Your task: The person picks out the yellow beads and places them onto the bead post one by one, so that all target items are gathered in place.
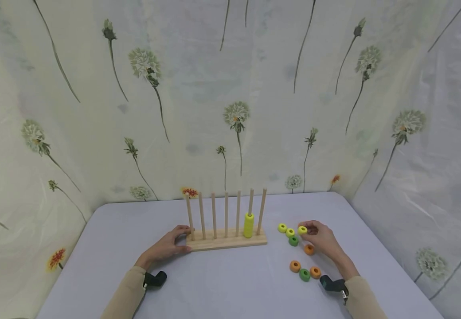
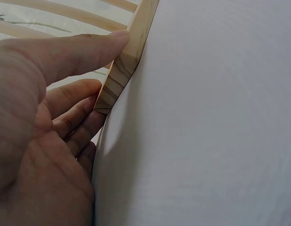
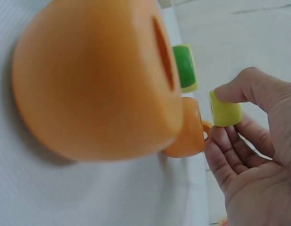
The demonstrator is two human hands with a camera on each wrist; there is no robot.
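Note:
A wooden peg rack (image 1: 222,241) with several upright pegs stands on the table. My left hand (image 1: 169,243) grips the left end of its base, thumb on the near edge and fingers at the far side; the left wrist view shows the thumb against the wooden base (image 2: 124,75). A stack of yellow beads (image 1: 248,225) sits on the second peg from the right. To the right of the rack, my right hand (image 1: 321,239) pinches one yellow bead (image 3: 226,109) between thumb and fingers, raised off the table.
Two yellow beads (image 1: 282,227) and a green bead (image 1: 293,241) lie between the rack and my right hand. Nearer to me are orange beads (image 1: 295,266) and another green bead (image 1: 304,275). A flower-patterned curtain (image 1: 198,110) encloses the white table (image 1: 214,283).

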